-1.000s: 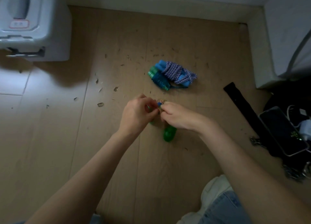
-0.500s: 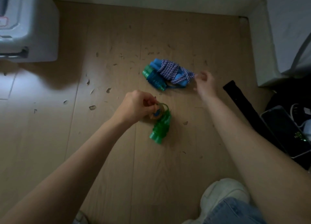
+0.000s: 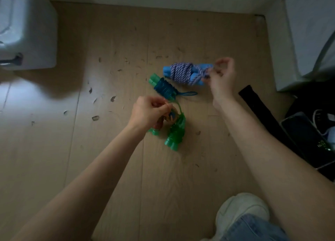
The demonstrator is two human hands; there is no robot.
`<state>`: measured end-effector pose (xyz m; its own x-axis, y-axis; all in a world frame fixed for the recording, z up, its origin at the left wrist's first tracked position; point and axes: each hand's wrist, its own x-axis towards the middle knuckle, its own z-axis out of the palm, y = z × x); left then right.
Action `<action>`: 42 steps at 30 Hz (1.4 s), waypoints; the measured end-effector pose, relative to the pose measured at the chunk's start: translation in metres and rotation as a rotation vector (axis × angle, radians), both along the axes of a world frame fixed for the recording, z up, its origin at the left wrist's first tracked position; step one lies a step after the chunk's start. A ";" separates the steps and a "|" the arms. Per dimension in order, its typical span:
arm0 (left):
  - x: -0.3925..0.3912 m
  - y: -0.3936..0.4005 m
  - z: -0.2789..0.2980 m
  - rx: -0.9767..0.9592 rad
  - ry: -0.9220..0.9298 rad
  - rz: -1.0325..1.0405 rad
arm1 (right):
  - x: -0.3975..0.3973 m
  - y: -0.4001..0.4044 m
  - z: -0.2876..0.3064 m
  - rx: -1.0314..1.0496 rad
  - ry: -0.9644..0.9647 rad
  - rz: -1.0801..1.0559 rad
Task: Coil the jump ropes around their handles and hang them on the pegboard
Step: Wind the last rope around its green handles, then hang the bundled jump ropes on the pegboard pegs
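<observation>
Three coiled jump ropes are on the wooden floor. The blue-handled rope (image 3: 183, 74) has a blue-and-white cord wound around it, and my right hand (image 3: 220, 75) pinches its loose cord end at the right. A green-handled rope with dark teal cord (image 3: 164, 88) lies just below it, untouched. My left hand (image 3: 148, 113) grips the loop of a bright green rope (image 3: 176, 132), whose handles hang down toward me. No pegboard is in view.
A white plastic bin (image 3: 27, 28) stands at the far left. A black strap (image 3: 262, 110) and a phone (image 3: 308, 137) with cables lie at the right. A white wall base (image 3: 279, 50) borders the right side. My shoe (image 3: 241, 210) is at the bottom. Small debris litters the floor.
My right hand left the green rope, reached up right and took hold of the blue rope's cord end. That blue bundle has shifted right. My left hand keeps the green rope.
</observation>
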<state>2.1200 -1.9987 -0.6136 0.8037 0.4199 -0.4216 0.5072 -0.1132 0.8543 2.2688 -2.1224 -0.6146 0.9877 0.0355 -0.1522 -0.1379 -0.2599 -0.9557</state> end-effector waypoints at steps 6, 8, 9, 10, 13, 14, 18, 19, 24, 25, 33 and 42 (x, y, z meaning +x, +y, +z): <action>-0.001 0.001 0.000 -0.013 0.024 0.015 | 0.004 0.000 -0.002 -0.456 -0.497 0.439; -0.001 0.002 0.000 -0.016 0.031 0.007 | 0.004 -0.011 -0.021 -0.701 -0.465 0.622; -0.001 0.002 0.000 -0.023 0.032 0.005 | 0.005 -0.016 -0.030 -0.779 -0.400 0.699; -0.001 0.002 0.000 -0.031 0.027 0.002 | 0.006 -0.020 -0.037 -0.845 -0.329 0.774; 0.000 0.001 -0.001 -0.037 0.011 -0.017 | 0.008 -0.026 -0.054 -0.988 -0.279 0.879; 0.001 0.002 -0.001 -0.028 0.007 -0.021 | 0.008 -0.026 -0.059 -1.009 -0.309 0.851; 0.008 0.007 0.000 -0.002 0.001 -0.044 | 0.006 -0.017 -0.066 -0.939 -0.419 0.692; 0.010 0.010 -0.001 -0.009 0.003 -0.044 | 0.008 -0.012 -0.063 -0.862 -0.416 0.657; 0.020 0.029 0.025 -0.039 0.057 -0.074 | 0.030 0.020 0.009 -0.378 -0.185 0.632; 0.019 0.029 0.041 -0.080 0.061 -0.037 | 0.031 0.025 0.033 -0.331 -0.125 0.605; 0.008 0.055 0.291 0.366 -0.058 -0.026 | -0.020 0.024 0.295 -0.072 0.298 0.589; -0.020 0.103 0.668 0.259 -0.357 -0.011 | -0.075 0.097 0.698 0.045 0.115 0.695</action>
<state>2.0999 -1.8959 0.0539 0.8847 0.4661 0.0017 0.1828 -0.3505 0.9186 2.1937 -2.0259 0.0830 0.7117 0.6609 -0.2380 -0.0554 -0.2850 -0.9569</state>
